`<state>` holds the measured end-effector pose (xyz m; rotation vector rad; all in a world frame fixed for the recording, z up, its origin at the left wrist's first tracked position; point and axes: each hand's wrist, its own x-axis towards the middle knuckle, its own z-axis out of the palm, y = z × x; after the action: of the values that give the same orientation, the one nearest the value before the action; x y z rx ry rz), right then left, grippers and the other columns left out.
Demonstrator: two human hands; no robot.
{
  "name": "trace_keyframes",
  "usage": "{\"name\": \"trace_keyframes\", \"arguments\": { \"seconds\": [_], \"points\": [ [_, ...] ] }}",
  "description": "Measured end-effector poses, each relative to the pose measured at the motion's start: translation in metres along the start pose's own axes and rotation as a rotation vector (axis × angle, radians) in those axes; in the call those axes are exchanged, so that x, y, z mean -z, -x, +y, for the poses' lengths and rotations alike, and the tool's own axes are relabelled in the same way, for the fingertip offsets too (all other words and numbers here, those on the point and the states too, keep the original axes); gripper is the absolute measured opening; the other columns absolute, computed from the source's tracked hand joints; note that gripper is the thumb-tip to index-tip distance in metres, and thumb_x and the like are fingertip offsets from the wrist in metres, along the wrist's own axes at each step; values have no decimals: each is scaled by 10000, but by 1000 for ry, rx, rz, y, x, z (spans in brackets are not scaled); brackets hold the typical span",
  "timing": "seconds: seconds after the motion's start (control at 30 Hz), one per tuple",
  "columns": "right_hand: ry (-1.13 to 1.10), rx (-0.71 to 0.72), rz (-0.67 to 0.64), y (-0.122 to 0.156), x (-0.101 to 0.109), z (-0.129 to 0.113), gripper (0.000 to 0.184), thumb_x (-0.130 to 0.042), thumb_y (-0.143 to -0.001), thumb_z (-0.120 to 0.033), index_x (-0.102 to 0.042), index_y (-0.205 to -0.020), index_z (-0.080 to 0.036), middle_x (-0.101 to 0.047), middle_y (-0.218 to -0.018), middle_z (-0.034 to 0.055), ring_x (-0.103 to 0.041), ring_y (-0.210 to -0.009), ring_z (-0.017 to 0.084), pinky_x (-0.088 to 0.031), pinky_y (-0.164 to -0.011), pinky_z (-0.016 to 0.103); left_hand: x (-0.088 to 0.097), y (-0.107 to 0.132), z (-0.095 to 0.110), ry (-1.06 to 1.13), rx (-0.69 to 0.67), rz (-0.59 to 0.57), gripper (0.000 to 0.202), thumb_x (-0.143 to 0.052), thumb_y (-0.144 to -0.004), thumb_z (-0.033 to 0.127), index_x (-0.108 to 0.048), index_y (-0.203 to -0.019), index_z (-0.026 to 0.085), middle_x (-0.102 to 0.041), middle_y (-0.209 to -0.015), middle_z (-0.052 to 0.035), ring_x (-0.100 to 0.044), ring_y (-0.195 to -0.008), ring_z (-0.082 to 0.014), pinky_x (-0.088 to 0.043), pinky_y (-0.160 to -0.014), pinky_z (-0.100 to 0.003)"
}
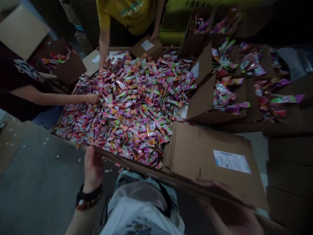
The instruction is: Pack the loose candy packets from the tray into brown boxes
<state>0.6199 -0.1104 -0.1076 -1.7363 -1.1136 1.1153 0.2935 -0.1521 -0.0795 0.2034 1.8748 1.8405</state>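
Observation:
A big heap of small colourful packets (132,101) lies on flattened cardboard (195,153). My left hand (92,164), with a bead bracelet at the wrist, grips the near edge of that cardboard, fingers curled over it. My right hand (220,195) is dim and blurred under the near right edge of the cardboard flap, and its fingers seem to hold that edge. A white label (231,161) is stuck on the flap.
A person in a yellow shirt (127,13) stands at the far side, one hand on a small box (147,47). Another person's hand (93,98) reaches into the heap from the left. Open boxes of packets (225,94) stand at the right. Grey floor (36,176) at left.

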Motion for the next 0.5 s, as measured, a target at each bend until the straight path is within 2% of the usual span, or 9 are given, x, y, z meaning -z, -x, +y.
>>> {"name": "trace_keyframes", "arguments": {
  "seconds": [0.1,0.17,0.23,0.3,0.37,0.43,0.5],
  "points": [
    [-383,-100,-157,31,-79,-10,304,-759,-651,-521,-736,-751,-235,-728,-872,107,-682,-897,294,-523,-900,506,61,-29,4,12,34,74,360,-745,-678,499,-595,-836,212,-638,-922,4,-564,-856,-136,-439,-703,-216],
    [-418,-244,-158,40,-121,-3,320,-773,-601,-512,-730,-658,-200,-728,-799,95,-667,-871,270,-496,-924,476,89,-48,-8,-56,42,46,334,-751,-630,399,-587,-847,205,-612,-929,8,-538,-864,-131,-419,-729,-211],
    [-391,-352,-89,43,-149,12,317,-801,-512,-463,-737,-649,-184,-730,-770,81,-652,-883,259,-480,-935,446,107,-65,-27,-129,85,3,318,-718,-566,335,-574,-815,199,-575,-875,12,-512,-840,-135,-403,-732,-215],
    [-406,-401,-10,45,-164,26,314,-814,-477,-424,-746,-667,-183,-734,-762,58,-649,-890,237,-483,-930,408,118,-76,-45,-152,126,-41,305,-652,-528,304,-571,-804,202,-537,-835,15,-487,-818,-142,-402,-745,-229],
    [-455,-425,27,48,-167,31,344,-836,-486,-415,-762,-727,-180,-747,-819,50,-657,-903,214,-492,-929,374,126,-81,-56,-120,124,-78,357,-617,-522,302,-586,-866,209,-545,-893,8,-498,-902,-161,-410,-844,-250],
    [-495,-443,43,57,-165,25,392,-852,-509,-438,-774,-785,-172,-755,-878,56,-667,-928,206,-498,-941,362,131,-77,-53,-84,127,-124,470,-635,-544,323,-596,-1001,219,-577,-1055,-10,-495,-1104,-200,-366,-1010,-282],
    [-491,-438,26,73,-159,13,415,-849,-553,-474,-781,-825,-169,-756,-931,66,-672,-962,216,-499,-964,370,136,-66,-37,-79,135,-218,531,-661,-595,360,-592,-1102,220,-577,-1200,-34,-441,-1264,-246,-298,-1115,-322]
  ]
}}
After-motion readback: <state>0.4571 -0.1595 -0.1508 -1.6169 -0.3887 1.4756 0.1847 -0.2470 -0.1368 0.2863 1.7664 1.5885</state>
